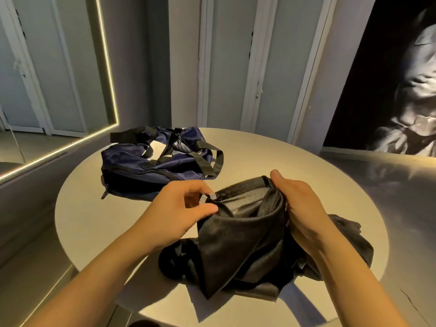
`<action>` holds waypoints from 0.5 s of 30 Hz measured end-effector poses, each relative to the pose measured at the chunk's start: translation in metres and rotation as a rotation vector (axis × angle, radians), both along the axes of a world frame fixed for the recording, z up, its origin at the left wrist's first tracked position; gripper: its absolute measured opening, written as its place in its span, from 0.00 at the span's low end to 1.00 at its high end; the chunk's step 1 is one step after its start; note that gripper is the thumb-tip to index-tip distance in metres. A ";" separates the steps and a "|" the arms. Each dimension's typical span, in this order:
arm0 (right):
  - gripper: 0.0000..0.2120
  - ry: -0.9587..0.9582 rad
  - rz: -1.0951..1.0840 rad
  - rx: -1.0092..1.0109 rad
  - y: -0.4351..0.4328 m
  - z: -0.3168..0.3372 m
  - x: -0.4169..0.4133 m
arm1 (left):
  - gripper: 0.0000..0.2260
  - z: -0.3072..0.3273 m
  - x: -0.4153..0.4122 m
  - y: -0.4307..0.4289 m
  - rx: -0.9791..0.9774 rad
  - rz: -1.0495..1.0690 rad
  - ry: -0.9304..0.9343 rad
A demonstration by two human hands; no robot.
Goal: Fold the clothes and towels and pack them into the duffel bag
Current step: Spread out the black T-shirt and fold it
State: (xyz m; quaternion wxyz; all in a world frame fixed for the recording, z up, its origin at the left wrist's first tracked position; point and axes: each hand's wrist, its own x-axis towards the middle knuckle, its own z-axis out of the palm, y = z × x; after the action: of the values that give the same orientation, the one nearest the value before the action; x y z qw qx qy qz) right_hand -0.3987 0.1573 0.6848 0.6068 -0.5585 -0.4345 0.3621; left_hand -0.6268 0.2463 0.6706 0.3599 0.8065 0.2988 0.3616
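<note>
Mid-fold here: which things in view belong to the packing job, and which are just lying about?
Job: black garment, gripped by left hand and right hand; dark clothes pile beneath it; navy duffel bag.
Not the job: round table; lit mirror; white doors; wall picture.

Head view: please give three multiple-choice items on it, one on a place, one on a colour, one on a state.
1. Where does the duffel bag lie? A on the floor; B on the round table; C on a chair.
2. What colour is the bag's body? A red; B white; C navy blue.
3. What do the left hand and right hand hold? A the black garment; B the bag's straps; C nothing.
Key: 1 B, it rests on the tabletop; 2 C, its cloth is dark blue; 3 A, both hands grip its upper edge.
</note>
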 end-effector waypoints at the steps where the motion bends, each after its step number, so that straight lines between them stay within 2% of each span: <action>1: 0.22 -0.008 -0.007 0.001 0.001 0.002 0.002 | 0.04 0.005 0.000 -0.001 -0.015 -0.017 -0.068; 5: 0.22 -0.035 0.033 -0.079 0.004 0.011 0.005 | 0.09 0.029 -0.001 0.003 -0.074 -0.051 -0.159; 8: 0.25 0.007 0.251 -0.103 0.002 0.020 0.011 | 0.11 0.047 0.000 0.016 -0.115 -0.070 -0.154; 9: 0.27 -0.027 0.324 -0.091 0.001 0.024 0.015 | 0.11 0.053 -0.002 0.021 -0.119 -0.086 -0.140; 10: 0.34 -0.070 0.373 -0.084 0.002 0.027 0.022 | 0.12 0.059 -0.004 0.026 -0.108 -0.099 -0.111; 12: 0.43 -0.101 0.337 -0.081 0.007 0.036 0.033 | 0.13 0.070 -0.009 0.034 -0.066 -0.114 -0.013; 13: 0.40 -0.097 0.292 -0.065 0.009 0.041 0.037 | 0.14 0.074 -0.012 0.037 -0.050 -0.116 0.030; 15: 0.22 -0.101 0.198 -0.035 0.013 0.050 0.039 | 0.14 0.082 -0.017 0.040 -0.005 -0.118 0.087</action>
State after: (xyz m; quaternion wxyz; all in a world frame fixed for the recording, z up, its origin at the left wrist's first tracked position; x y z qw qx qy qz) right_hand -0.3597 0.1699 0.7346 0.5355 -0.5409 -0.5113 0.3991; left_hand -0.6436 0.2868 0.7524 0.3694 0.8368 0.2668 0.3036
